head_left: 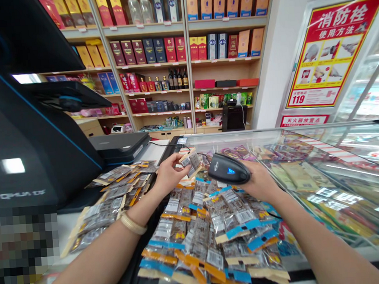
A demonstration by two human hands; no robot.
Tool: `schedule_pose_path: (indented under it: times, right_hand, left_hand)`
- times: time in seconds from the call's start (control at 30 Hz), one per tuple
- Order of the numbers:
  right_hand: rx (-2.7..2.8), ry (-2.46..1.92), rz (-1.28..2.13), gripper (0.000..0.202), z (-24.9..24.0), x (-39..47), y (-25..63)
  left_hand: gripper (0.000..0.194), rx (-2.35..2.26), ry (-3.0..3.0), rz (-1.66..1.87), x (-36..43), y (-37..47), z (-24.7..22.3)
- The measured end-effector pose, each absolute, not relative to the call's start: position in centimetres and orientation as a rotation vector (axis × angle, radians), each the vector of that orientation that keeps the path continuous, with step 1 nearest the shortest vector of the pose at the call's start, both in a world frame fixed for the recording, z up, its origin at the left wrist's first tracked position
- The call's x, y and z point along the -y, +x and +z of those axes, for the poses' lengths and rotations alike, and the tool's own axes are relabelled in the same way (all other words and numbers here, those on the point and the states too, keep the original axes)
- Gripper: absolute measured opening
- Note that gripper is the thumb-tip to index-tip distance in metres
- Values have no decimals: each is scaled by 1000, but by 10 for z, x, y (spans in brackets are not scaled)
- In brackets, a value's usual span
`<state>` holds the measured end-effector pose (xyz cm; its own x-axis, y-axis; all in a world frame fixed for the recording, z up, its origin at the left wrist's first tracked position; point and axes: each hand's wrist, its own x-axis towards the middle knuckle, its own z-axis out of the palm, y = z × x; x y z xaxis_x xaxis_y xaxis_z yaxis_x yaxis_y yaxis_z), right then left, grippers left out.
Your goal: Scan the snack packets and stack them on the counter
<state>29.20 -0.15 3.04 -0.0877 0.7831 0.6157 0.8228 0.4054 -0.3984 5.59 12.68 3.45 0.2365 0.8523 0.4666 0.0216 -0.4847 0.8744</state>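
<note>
My left hand (170, 173) pinches a small snack packet (191, 161) with a barcode on it, held above the counter. In my right hand (260, 180) is a black barcode scanner (228, 168) with a small lit blue display; its head points left toward the packet. Below both hands lies a large heap of clear packets (199, 241) with blue, orange and cream edges, on the glass top of a freezer. A second pile of packets (106, 208) rests to the left of my left forearm, beside the black checkout machine.
The checkout machine (29, 127) with its screens stands at the left. The glass-topped freezer (326, 149) stretches right, with packaged goods inside. Shelves (151, 64) of boxes and bottles line the back wall. A red and yellow poster (335, 54) hangs at the right.
</note>
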Motion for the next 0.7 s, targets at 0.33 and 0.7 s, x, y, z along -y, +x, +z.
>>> schedule_pose_path:
  times: [0.33, 0.7]
  right_hand:
    - [1813, -1351, -167, 24, 25, 0, 297]
    - [1797, -1396, -164, 28, 19, -4, 300]
  left_hand:
    - [15, -918, 1374, 1702, -159, 38, 37]
    - [51, -1730, 1052, 2384, -168, -32, 52]
